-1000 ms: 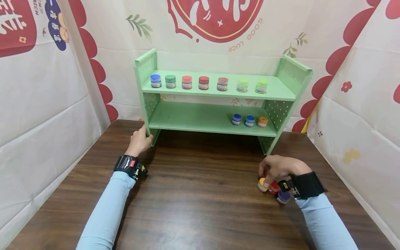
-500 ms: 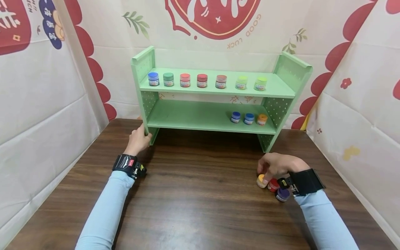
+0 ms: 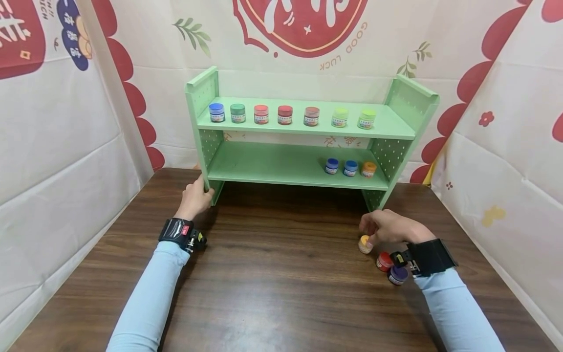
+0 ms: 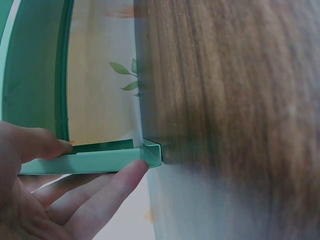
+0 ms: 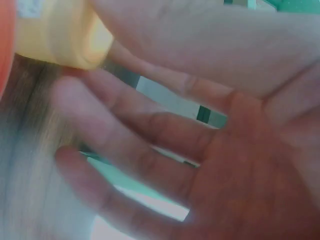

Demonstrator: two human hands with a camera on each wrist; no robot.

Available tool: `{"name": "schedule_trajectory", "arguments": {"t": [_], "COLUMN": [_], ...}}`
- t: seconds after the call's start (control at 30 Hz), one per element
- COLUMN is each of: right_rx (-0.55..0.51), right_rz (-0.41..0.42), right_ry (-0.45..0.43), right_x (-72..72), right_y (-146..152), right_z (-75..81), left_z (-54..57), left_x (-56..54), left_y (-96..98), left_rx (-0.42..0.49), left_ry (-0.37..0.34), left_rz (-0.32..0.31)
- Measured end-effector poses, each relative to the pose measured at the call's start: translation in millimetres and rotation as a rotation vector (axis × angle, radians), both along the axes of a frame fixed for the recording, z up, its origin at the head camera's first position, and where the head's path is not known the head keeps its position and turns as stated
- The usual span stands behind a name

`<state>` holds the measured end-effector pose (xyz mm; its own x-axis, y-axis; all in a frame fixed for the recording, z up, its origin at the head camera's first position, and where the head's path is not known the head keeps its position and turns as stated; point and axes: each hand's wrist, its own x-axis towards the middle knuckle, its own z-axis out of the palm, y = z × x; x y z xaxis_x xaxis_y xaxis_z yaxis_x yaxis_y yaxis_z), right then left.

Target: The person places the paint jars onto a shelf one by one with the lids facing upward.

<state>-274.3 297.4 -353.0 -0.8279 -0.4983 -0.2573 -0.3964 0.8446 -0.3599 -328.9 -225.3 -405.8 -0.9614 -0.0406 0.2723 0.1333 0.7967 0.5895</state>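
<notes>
Pinched between thumb and fingers, the yellow paint jar sits at the tips of the right hand, with the other fingers spread away from it in the right wrist view. It is over the right part of the wooden table, just in front of the right foot of the green two-tier rack; whether its base is off the wood I cannot tell. Behind the wrist, towards the table's right edge, stand a red paint jar and a purple paint jar, side by side.

Meanwhile the left hand clasps the rack's left side panel near its foot, thumb on one face and fingers on the other.

On the lower tier, by its right front corner, are a dark-blue jar, a blue jar and an orange jar. Seven more jars line the upper tier's front edge, from a bright-blue jar near the left corner to a lime-green jar towards the right.

I judge the step in hand to be taking up the yellow jar; the next move would call for a steady pinch and enough lift to clear the lower tier's front edge, with the rack held still.
</notes>
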Motion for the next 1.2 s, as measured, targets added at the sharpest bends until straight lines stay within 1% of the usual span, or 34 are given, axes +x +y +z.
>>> {"name": "schedule_trajectory", "arguments": {"t": [0.13, 0.23, 0.4, 0.53, 0.63, 0.83, 0.93, 1.1, 1.2], "right_rx": [-0.043, -0.058, -0.002, 0.033, 0.017, -0.027, -0.025, -0.025, -0.029], "right_rz": [0.023, 0.004, -0.065, -0.081, -0.063, -0.021, -0.022, -0.043, -0.035], "right_ry": [0.057, 0.056, 0.039, 0.019, 0.025, 0.068, 0.068, 0.037, 0.042], "right_x": [-3.2, -4.1, -3.0, -2.4, -2.9, -5.7, -6.1, -5.3, -5.1], "right_y": [1, 1, 0, -1, -2, -3, -3, -3, -3], "right_z": [-3.4, -4.1, -2.4, -2.6, -4.2, -7.1, -7.8, -9.6, -11.2], "left_z": [0.7, 1.4, 2.5, 3.5, 4.0, 4.1, 3.4, 1.0, 0.1], "left_x": [1.5, 1.9, 1.8, 3.1, 3.2, 2.7, 2.6, 1.7, 2.0], "left_y": [0.2, 0.4, 0.2, 0.2, 0.3, 0.4, 0.4, 0.0, 0.1], "left_rx": [0.007, 0.004, 0.006, 0.010, 0.010, 0.013, 0.013, 0.002, 0.002], "left_ry": [-0.010, -0.009, -0.006, -0.012, -0.014, -0.012, -0.008, 0.002, 0.003], "left_rz": [0.002, 0.002, 0.000, -0.002, -0.008, -0.007, -0.006, -0.008, -0.008]}}
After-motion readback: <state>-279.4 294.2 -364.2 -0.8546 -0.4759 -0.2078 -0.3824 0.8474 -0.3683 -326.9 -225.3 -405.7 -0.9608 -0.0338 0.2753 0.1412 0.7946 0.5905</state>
